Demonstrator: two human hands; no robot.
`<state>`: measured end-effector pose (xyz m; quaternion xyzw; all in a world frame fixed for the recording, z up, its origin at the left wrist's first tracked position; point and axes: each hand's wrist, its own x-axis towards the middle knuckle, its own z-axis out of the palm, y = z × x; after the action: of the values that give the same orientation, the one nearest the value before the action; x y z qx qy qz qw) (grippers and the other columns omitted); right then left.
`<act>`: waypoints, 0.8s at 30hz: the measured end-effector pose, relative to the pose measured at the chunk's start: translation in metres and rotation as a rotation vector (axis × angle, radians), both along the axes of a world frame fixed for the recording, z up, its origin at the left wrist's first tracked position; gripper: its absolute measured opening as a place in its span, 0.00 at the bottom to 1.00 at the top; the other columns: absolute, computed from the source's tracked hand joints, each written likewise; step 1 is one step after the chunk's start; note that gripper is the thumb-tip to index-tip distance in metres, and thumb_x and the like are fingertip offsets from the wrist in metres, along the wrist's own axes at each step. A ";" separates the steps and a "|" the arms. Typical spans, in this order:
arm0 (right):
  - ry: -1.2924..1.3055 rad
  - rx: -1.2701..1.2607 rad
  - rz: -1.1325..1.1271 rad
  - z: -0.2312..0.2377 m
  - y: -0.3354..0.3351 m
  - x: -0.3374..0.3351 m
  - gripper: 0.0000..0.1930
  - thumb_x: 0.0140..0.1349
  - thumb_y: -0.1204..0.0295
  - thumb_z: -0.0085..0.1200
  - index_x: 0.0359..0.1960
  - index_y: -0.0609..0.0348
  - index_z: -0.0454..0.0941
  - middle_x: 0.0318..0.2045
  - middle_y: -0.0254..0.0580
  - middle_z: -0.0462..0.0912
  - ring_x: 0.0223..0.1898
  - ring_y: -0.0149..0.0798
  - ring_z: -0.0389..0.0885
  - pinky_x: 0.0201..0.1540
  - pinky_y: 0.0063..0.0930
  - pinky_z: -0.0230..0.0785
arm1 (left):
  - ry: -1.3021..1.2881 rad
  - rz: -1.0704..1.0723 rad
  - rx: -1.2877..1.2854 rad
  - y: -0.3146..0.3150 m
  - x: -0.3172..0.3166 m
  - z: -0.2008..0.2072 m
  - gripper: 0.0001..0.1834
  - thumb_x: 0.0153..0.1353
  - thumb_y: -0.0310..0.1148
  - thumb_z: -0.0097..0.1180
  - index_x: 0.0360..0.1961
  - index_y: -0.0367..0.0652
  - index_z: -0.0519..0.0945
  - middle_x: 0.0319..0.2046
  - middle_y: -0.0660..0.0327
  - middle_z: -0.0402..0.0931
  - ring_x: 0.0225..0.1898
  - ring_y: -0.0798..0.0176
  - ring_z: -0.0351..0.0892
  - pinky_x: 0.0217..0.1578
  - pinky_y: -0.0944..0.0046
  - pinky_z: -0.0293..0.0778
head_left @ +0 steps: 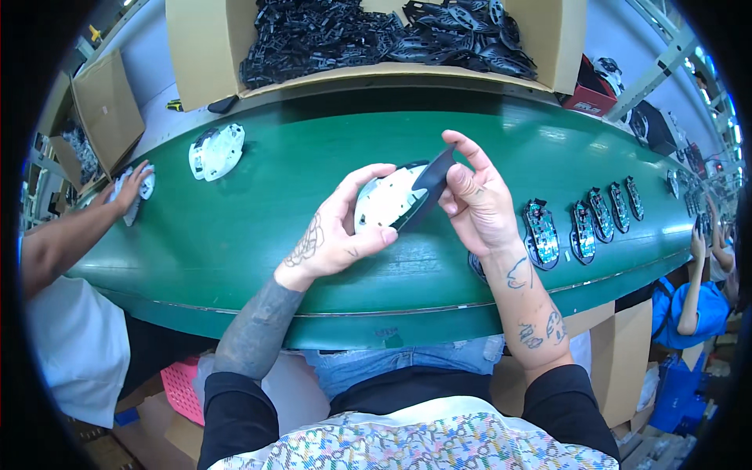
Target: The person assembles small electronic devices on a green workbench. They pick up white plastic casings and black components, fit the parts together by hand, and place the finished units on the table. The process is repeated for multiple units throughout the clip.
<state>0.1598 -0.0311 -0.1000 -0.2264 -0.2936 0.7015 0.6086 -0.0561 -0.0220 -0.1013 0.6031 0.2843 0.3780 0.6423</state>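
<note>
Over the green bench, my left hand (338,223) grips a rounded white plastic shell (385,205), shaped like part of a computer mouse, with thumb and fingers on its edges. My right hand (484,205) pinches a curved dark grey cover piece (432,190) between thumb and fingers. This cover lies along the right side of the shell, its upper tip sticking out past it. Whether the two parts are joined cannot be made out. Beneath my right wrist, a dark part (476,266) on the bench is mostly hidden.
Several mouse bases with green circuit boards (540,235) stand in a row on the right. Another white shell (217,152) rests at the left. A cardboard box (205,59) of black parts stands behind. A co-worker's hand (131,188) handles white parts far left; another person (693,301) is at the right.
</note>
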 end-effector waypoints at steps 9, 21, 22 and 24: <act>-0.253 0.080 -0.030 -0.004 -0.008 -0.020 0.29 0.61 0.76 0.61 0.63 0.61 0.64 0.39 0.37 0.80 0.29 0.25 0.76 0.32 0.16 0.70 | 0.488 0.332 0.722 -0.008 -0.005 0.001 0.43 0.39 0.39 0.74 0.60 0.48 0.70 0.63 0.45 0.60 0.62 0.43 0.67 0.56 0.51 0.71; -0.081 -0.028 -0.022 -0.007 -0.003 -0.022 0.27 0.64 0.73 0.58 0.64 0.58 0.63 0.40 0.34 0.78 0.30 0.23 0.73 0.33 0.16 0.69 | 0.397 0.387 0.760 -0.005 -0.007 -0.010 0.42 0.38 0.33 0.75 0.59 0.46 0.70 0.63 0.45 0.62 0.61 0.45 0.69 0.56 0.53 0.71; -0.115 -0.008 -0.025 -0.008 -0.003 -0.023 0.27 0.64 0.73 0.58 0.64 0.58 0.63 0.40 0.34 0.78 0.30 0.23 0.73 0.33 0.16 0.69 | 0.395 0.386 0.764 -0.006 -0.007 -0.010 0.43 0.38 0.33 0.75 0.59 0.46 0.70 0.63 0.44 0.62 0.61 0.45 0.69 0.57 0.52 0.71; -0.184 0.028 -0.032 -0.009 -0.004 -0.024 0.27 0.64 0.73 0.58 0.64 0.59 0.63 0.41 0.34 0.77 0.30 0.23 0.73 0.33 0.16 0.69 | 0.411 0.405 0.775 -0.006 -0.006 -0.010 0.43 0.38 0.35 0.75 0.59 0.46 0.69 0.63 0.44 0.61 0.61 0.44 0.68 0.57 0.52 0.70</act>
<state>0.1361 -0.0347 -0.1090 -0.2858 -0.3544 0.6639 0.5932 -0.0619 -0.0282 -0.1117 0.7928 0.3552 0.4465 0.2141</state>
